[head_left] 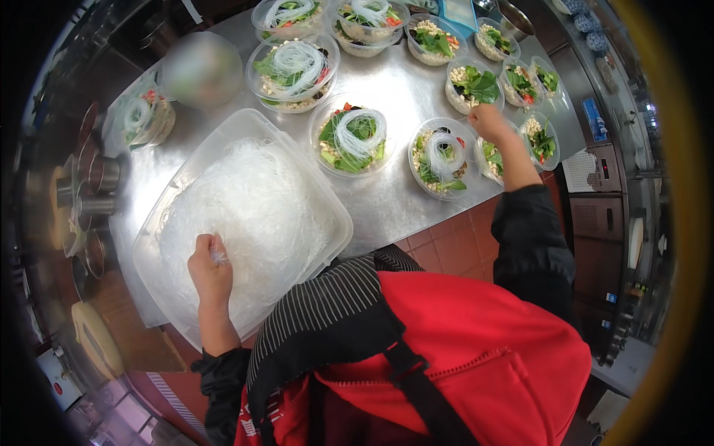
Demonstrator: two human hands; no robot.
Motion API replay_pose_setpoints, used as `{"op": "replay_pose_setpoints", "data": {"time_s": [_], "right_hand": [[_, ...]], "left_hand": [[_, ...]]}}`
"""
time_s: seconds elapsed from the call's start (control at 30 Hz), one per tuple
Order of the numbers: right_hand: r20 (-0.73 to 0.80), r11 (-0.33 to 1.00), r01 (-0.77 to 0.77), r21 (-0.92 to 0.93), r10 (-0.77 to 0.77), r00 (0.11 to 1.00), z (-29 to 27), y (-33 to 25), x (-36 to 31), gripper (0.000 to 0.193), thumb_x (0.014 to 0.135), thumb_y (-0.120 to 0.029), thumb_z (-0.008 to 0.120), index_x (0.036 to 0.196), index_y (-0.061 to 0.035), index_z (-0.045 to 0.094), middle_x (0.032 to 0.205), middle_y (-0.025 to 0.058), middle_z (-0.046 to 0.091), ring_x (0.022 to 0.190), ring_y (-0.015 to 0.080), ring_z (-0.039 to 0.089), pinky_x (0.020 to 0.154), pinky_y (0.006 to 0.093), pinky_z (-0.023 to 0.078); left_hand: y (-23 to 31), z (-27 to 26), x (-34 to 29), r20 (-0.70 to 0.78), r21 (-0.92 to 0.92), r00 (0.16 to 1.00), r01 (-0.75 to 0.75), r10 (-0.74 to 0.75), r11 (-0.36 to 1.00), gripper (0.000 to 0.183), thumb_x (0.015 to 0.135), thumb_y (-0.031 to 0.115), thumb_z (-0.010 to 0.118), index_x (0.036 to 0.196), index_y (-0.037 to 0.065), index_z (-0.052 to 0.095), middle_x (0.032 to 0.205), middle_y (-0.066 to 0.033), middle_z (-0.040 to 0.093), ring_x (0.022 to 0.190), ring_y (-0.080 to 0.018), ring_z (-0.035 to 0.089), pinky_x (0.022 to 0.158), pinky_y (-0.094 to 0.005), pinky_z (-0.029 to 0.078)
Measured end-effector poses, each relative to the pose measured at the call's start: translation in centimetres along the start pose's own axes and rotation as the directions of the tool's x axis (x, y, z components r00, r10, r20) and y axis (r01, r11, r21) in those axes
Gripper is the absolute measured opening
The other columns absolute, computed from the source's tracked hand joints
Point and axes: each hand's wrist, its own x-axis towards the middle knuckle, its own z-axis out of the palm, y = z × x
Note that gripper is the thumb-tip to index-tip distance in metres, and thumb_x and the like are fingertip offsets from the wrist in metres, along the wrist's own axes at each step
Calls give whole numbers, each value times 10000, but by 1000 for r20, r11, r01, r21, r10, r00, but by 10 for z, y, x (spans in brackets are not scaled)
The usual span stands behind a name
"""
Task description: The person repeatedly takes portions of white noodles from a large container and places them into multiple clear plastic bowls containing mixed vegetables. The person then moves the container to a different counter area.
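Observation:
My left hand (210,267) is closed over a large translucent tub (341,223) heaped with clear glass noodles (260,189); a few strands show at its fingers. Reaching out to the right, my right hand (492,125) is closed at the near rim of a clear plastic bowl (476,88) with leafy greens and pale beans in it. Just nearer stands another bowl (440,159), topped with a coil of noodles. Between the tub and that one is a similar noodle-topped bowl (353,137).
Stacked noodle-topped bowls (294,70) stand at the back of the steel table (387,215). Several bowls without noodles (520,83) line the right side. A blurred round shape (202,70) is at the back left. Metal pots (100,189) hang beyond the left edge.

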Motion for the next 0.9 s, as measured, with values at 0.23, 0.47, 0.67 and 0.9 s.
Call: {"op": "replay_pose_setpoints", "data": {"time_s": [0.23,0.47,0.67,0.9], "right_hand": [[422,860,-349,371,179,889,-15,-43,-82,321,774,-254,552,659,39,615,584,126,576,451,214,557,489,340,445],[324,982,-115,151,61,944,21,-74,-102,475,748,-426,591,653,39,619,627,204,577,600,325,572,603,394,447],[135,979,-36,200,9,991,25,-63,-103,250,722,-252,582,686,-8,621,695,203,588,646,349,574,622,407,456],[-72,950,47,307,-26,997,25,-56,-111,235,732,-133,561,940,-40,622,736,189,606,711,328,599,644,374,468]], "left_hand": [[3,0,-2,-14,-30,1000,4,-4,1000,125,855,115,531,792,12,501,600,-170,525,495,-275,495,485,-323,397],[3,1,-1,-8,-12,1000,-16,16,1000,146,862,124,528,776,9,500,581,-153,517,478,-246,487,475,-313,390],[2,0,-1,-9,-43,1000,-17,17,999,156,863,126,527,765,9,496,557,-142,489,460,-233,450,464,-312,378],[1,-1,-2,-4,-26,999,-41,40,999,153,859,123,529,764,7,495,558,-142,491,459,-233,453,464,-315,378]]}}
